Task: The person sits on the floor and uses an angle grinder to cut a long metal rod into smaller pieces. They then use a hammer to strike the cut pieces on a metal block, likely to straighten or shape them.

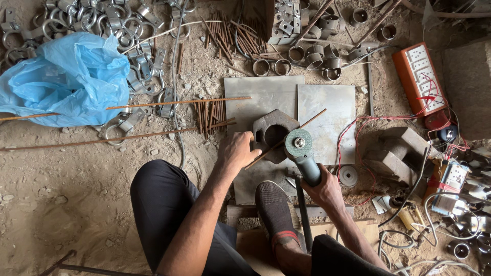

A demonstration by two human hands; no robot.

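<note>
Head view: the left hand (pixel 236 149) pinches a thin rusty rod (pixel 284 139) lying slantwise across the hexagonal steel block (pixel 271 134). Just right of that block, the right hand (pixel 323 188) wraps tight around an angle grinder (pixel 303 153) (green disc against the rod). A blue plastic bag (pixel 66 79) lies far left of the block.

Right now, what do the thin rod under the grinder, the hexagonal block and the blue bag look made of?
Thin rod: apparently steel, rust-brown and matte. Hexagonal block: thick metal, likely steel, dull grey-brown with a round hole. Blue bag: thin plastic film, crinkled, slightly glossy and translucent.
</note>
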